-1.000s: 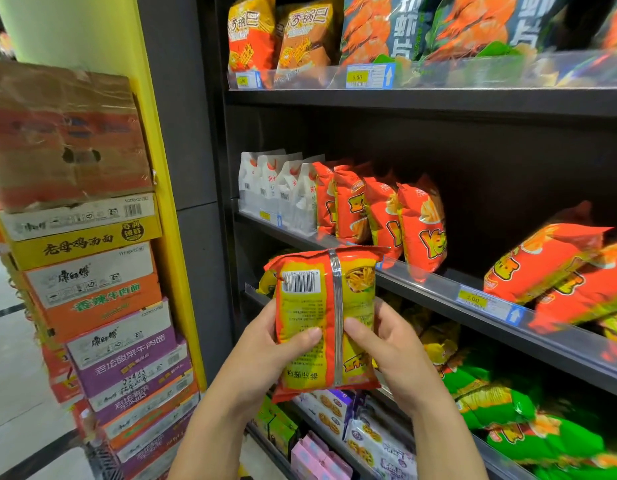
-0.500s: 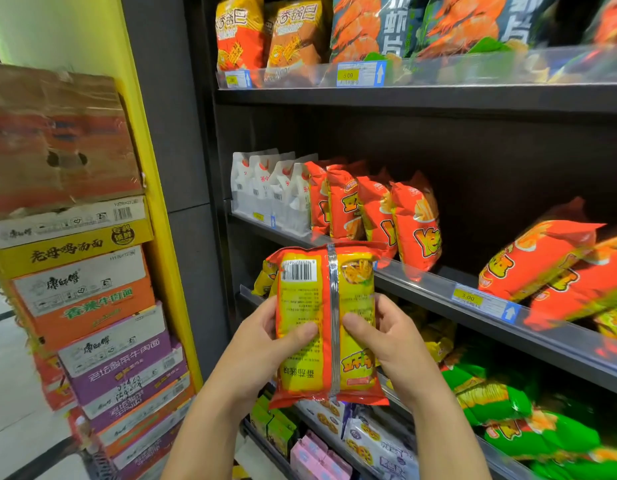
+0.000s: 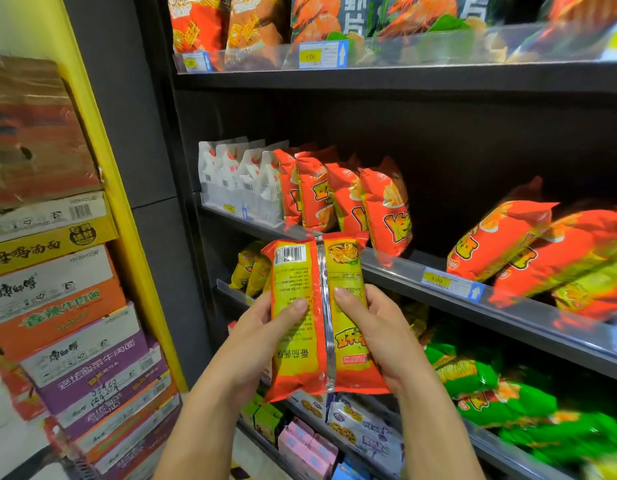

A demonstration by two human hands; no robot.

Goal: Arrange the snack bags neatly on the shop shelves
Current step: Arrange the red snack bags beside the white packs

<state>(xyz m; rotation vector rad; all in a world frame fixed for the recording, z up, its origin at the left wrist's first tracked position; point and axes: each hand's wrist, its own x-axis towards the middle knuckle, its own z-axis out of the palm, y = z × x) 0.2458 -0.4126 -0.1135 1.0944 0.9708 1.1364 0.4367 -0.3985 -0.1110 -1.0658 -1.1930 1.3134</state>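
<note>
I see open room on the middle shelf [image 3: 397, 273] between the upright orange bags [image 3: 348, 199] and the toppled orange bags [image 3: 501, 237] at right; a price tag [image 3: 438, 280] sits on its front lip. Stacked noodle cartons [image 3: 58, 306] crowd the left side. The orange-and-yellow snack bag [image 3: 317, 317] is upright, back seam toward me, just before and below that lip. My left hand [image 3: 262, 344] and right hand [image 3: 379, 341] grip its two sides, thumbs pressed on the back; the fingers behind are hidden, probably curled round.
</note>
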